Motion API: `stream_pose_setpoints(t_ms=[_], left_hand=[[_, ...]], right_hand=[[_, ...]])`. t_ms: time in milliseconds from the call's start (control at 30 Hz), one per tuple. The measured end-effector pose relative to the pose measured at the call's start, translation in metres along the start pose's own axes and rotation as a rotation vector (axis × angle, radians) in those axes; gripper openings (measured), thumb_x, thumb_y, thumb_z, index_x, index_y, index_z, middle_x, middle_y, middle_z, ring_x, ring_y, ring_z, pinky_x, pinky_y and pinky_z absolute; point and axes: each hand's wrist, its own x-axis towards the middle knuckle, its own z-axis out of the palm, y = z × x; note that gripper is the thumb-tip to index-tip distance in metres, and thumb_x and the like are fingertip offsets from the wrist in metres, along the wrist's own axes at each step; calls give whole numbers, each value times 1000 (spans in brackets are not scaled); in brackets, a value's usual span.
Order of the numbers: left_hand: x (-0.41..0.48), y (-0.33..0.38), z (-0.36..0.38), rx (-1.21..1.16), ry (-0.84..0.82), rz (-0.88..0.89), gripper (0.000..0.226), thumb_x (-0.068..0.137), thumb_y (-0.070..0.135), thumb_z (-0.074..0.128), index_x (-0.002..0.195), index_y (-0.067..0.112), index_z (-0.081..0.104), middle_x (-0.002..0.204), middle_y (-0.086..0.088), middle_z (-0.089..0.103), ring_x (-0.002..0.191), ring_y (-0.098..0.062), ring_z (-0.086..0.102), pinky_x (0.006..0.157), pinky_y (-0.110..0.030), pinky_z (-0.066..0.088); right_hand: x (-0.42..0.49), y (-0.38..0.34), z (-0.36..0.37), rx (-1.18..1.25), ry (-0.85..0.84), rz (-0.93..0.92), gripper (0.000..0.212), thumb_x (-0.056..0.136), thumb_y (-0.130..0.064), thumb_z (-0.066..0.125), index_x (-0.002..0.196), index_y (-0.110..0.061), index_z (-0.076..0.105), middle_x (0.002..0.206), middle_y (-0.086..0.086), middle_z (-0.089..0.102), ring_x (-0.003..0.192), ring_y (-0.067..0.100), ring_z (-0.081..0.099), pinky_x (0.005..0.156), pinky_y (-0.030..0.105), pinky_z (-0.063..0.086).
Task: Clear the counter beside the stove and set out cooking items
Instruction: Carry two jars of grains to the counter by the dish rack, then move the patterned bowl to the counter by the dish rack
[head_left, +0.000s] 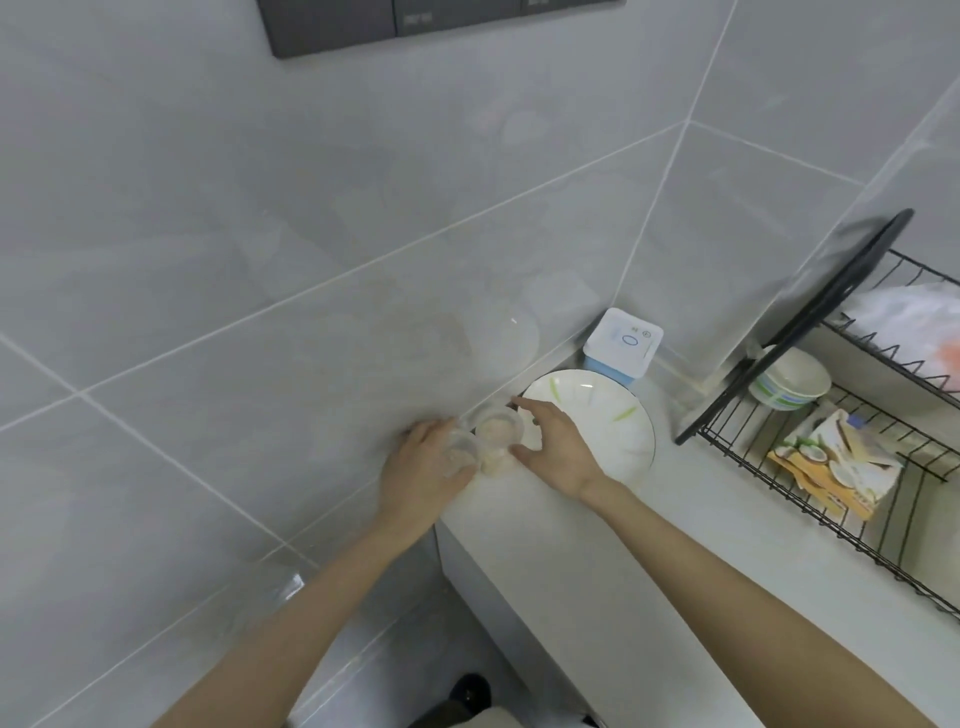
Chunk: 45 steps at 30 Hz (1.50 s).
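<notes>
- I'm looking at both hands up at the back corner of the pale stone counter (717, 483), hard against the grey tiled wall (260, 260).
- The small round clear plastic tub with pale contents (496, 423) sits in that corner, just left of the white ceramic plate with green streaks (608, 431).
- Here's what matters: the tub lies between the forefinger on its far side and the thumb on its near side, both of the right hand (558, 441), which is the nearer hand.
- Those fingers are spread wide and fairly straight. Whether they press the tub, I cannot tell.
- The left hand (421, 478) curls round a second clear plastic cup (460, 449), right beside the tub.
- Both forearms reach forward, and the right palm is turned leftward.
- My read is that closing the right pinch comes next, then lifting the tub clear of the plate.
</notes>
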Motion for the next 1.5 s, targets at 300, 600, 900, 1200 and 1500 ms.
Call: stream_pose_setpoints(t_ms=[300,600,900,1200,1500], left_hand=[[-27,62,12,-68,-11,160,43,92,26,52,135,27,48,136,6,48,126,-16,45,101,-34,40],[-103,173,67,-202,-167,459,39,91,20,56,130,22,53,124,4,57,111,-16,54,91,-26,41],[-180,299,126,-220,-469,784,43,91,24,55,134,26,50,130,6,54,112,-15,55,91,-30,44],[-289,406,171,-249,-776,1200,43,91,22,55,134,25,50,130,2,54,115,-15,53,96,-31,43],[-477,478,197,-297,-1076,1595,45,91,19,56,136,20,50,133,-1,54,115,-17,55,93,-24,38]], right_hand=[[-96,34,-60,76,204,129,43,89,-16,61,130,-23,52,131,-3,54,103,15,53,84,20,38],[-269,96,-115,121,467,302,39,90,-16,60,128,-25,54,130,-6,55,101,13,55,84,22,44],[-445,129,-144,172,831,565,38,90,-17,61,126,-25,55,128,-8,56,99,12,56,83,21,43],[-600,118,-129,199,1209,851,38,87,-11,62,124,-20,59,120,-7,61,97,12,59,87,18,47],[-770,85,-85,143,1523,1156,40,91,-16,58,130,-22,53,131,-6,54,105,14,56,86,25,44]])
